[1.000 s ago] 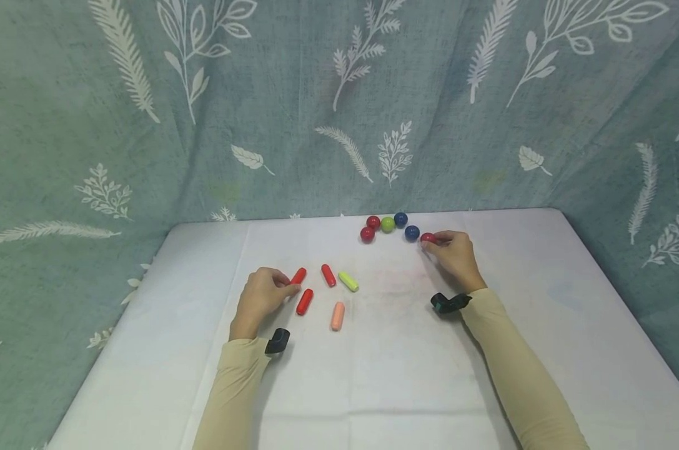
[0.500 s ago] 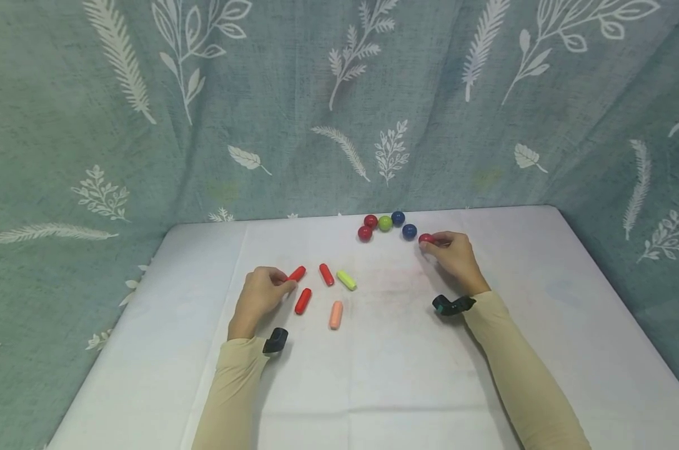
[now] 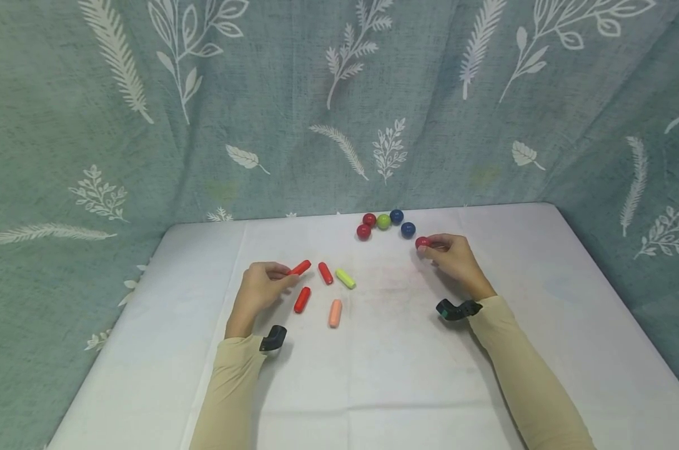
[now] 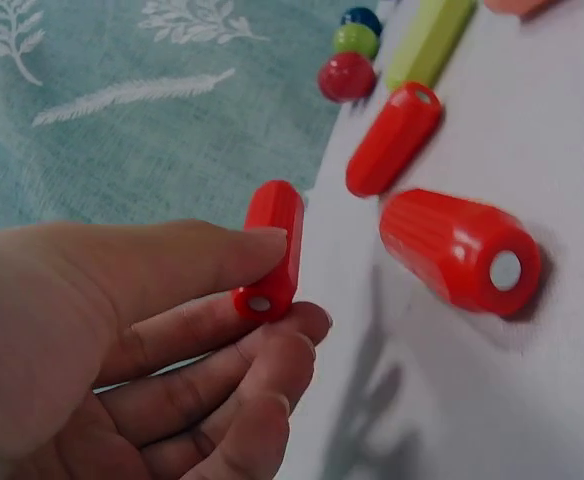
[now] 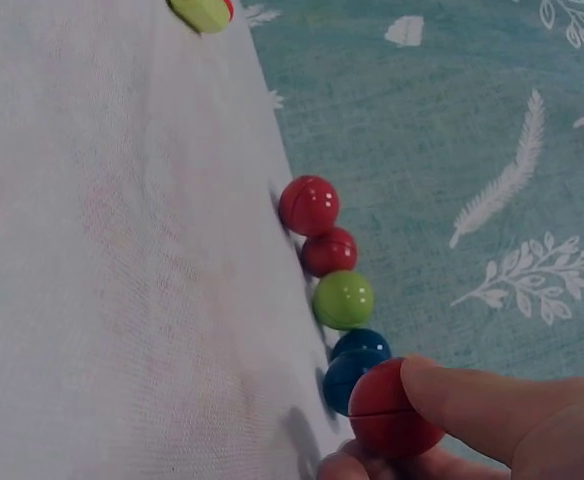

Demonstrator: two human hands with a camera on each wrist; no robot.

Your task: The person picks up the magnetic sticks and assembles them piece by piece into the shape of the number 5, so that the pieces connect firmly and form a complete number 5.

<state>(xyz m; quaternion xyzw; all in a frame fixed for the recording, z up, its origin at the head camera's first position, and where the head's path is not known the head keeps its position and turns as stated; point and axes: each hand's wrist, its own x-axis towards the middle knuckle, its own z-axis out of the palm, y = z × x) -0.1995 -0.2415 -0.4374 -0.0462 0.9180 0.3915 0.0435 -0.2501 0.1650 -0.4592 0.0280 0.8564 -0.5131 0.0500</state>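
My left hand (image 3: 257, 289) pinches a red magnetic stick (image 4: 273, 212) between thumb and fingers. A pale disc shows in the stick's near end. Beside it on the white cloth lie two more red sticks (image 3: 302, 300), a yellow-green stick (image 3: 346, 279) and a peach one (image 3: 335, 314). At the right, my right hand (image 3: 458, 259) holds a red ball (image 5: 384, 410) between thumb and fingertips. Just past that ball sits a blue ball (image 3: 408, 230), partly hidden by it in the right wrist view.
Toward the table's back edge stand another blue ball (image 3: 396, 216), a green ball (image 3: 383, 221) and two red balls (image 3: 363, 232) in a loose cluster. A patterned teal curtain (image 3: 294, 125) hangs behind the white-covered table (image 3: 395, 375).
My left hand has raised the red stick a little, and more of its far end shows. My right hand has drawn the red ball slightly toward me. The loose sticks and balls stay put.
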